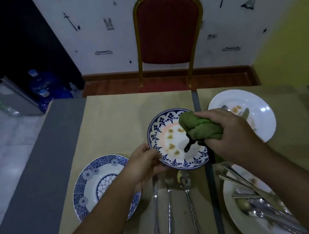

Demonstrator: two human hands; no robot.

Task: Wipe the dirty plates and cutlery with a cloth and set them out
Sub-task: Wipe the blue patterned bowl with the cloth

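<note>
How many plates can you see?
4. A blue-rimmed plate in the middle, gripped by the left hand; a blue patterned plate near left; a far white plate behind the right hand, which holds the green cloth; a near white plate with cutlery, bottom right. None seems hidden.

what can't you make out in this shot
Head view:
- far white plate: the right hand and green cloth hide its left part and some of the cutlery on it.
- near white plate: cut off by the bottom edge; its cutlery pile is blurred.
- patterned plate: left forearm covers its right side.
</note>
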